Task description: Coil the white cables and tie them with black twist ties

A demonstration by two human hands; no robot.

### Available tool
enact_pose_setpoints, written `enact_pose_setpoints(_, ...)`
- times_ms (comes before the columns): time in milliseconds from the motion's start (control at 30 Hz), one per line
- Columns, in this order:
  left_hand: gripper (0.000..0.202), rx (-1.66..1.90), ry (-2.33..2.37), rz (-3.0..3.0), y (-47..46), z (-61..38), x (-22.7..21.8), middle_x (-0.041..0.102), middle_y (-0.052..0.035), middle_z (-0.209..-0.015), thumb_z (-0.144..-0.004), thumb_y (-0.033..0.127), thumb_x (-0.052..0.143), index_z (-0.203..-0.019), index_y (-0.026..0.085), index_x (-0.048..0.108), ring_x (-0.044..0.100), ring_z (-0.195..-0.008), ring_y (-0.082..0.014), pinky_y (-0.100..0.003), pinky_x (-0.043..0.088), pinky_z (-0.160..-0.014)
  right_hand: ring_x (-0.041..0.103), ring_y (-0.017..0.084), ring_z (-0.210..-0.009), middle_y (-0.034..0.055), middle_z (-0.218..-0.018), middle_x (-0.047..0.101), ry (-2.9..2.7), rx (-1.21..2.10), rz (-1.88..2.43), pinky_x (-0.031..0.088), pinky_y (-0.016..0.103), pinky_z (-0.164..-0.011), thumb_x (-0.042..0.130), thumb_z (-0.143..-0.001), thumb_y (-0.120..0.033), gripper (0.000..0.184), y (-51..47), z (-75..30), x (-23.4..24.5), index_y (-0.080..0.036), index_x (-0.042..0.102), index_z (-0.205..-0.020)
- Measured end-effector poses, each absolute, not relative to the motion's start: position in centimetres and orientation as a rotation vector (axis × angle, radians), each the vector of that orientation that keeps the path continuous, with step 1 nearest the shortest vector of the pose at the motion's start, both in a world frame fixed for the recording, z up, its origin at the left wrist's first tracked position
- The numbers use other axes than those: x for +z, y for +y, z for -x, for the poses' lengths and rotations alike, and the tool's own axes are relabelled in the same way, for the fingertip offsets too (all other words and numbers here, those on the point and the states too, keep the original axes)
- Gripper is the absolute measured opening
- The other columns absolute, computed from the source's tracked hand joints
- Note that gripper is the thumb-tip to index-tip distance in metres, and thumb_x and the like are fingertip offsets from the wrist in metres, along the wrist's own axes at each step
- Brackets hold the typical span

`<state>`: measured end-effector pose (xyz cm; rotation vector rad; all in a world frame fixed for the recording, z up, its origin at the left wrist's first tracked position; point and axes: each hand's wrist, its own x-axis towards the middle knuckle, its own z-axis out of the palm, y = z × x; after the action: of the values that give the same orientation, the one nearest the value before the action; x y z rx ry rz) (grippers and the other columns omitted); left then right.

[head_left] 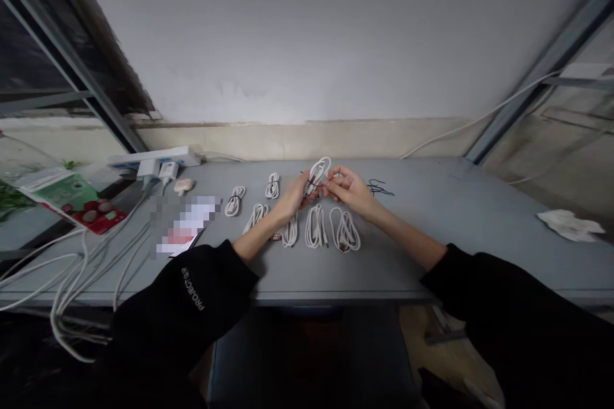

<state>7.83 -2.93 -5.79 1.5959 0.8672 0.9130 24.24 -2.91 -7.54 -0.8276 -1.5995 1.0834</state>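
Note:
Above the table, a coiled white cable [320, 168] is gripped by my left hand [292, 195], with its loop standing up past the fingers. A thin black tie [314, 185] crosses the coil. My right hand [351, 188] is closed in a pinch at the coil's right side, on the tie as far as I can see. Below my hands lie loosely coiled white cables [316, 228], one [345, 230] at the right and others partly hidden by my left forearm. Two bundles, one [235, 200] at left and one [273, 185] farther back, have black ties around them.
Loose black ties [380, 188] lie right of my hands. At left are a power strip [177, 156] with plugged-in chargers, a small pale adapter [183, 186], a blurred-out flat item [189, 227], a red-green package [79, 201] and trailing white cords [71, 281]. Crumpled tissue [570, 223] lies far right.

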Motion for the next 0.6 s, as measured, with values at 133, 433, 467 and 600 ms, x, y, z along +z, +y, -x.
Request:
enact_pose_setpoints(133, 0.061, 0.961, 0.973, -1.666, -2.8, -7.8, -6.0, 0.039, 0.0022, -0.054, -0.092, 0.068, 0.026, -0.062, 0.018, 0.045, 0.030, -0.047, -0.0084, -0.024, 0.025, -0.046, 0.056, 0.012, -0.059, -0.0024, -0.064, 0.063, -1.579, 1.072, 0.822, 0.042, 0.029, -0.059, 0.071, -0.077, -0.041, 0.028, -3.2, -24.1, -7.6, -0.022, 0.053, -0.088)
enact_pose_setpoints(433, 0.059, 1.020, 0.977, -1.833, -2.6, -7.8, -6.3, 0.039, 0.0013, -0.055, -0.094, 0.064, 0.024, -0.061, 0.019, 0.042, 0.036, -0.051, -0.0118, -0.026, 0.032, -0.053, 0.062, 0.015, -0.068, 0.0025, -0.074, 0.068, -1.528, 0.926, 0.905, 0.051, 0.034, -0.072, 0.076, -0.071, -0.044, 0.025, -2.8, -23.9, -8.1, -0.021, 0.068, -0.077)
enact_pose_setpoints(467, 0.059, 1.015, 0.950, -1.846, -2.6, -7.8, -6.4, 0.039, 0.0012, -0.056, -0.094, 0.066, 0.023, -0.062, 0.019, 0.043, 0.036, -0.052, -0.0120, -0.026, 0.032, -0.053, 0.061, 0.015, -0.068, 0.0027, -0.075, 0.069, -1.521, 0.920, 0.902, 0.051, 0.034, -0.071, 0.075, -0.071, -0.045, 0.025, -2.7, -23.9, -8.0, -0.021, 0.069, -0.076)
enact_pose_setpoints(600, 0.058, 1.045, 0.943, -1.859, -2.3, -7.8, -6.9, 0.040, 0.0009, -0.057, -0.093, 0.066, 0.025, -0.064, 0.020, 0.043, 0.039, -0.055, -0.0133, -0.027, 0.035, -0.056, 0.062, 0.015, -0.070, 0.0027, -0.075, 0.068, -1.559, 0.935, 0.856, 0.051, 0.034, -0.071, 0.077, -0.070, -0.045, 0.026, -2.7, -24.0, -7.9, -0.022, 0.069, -0.078)
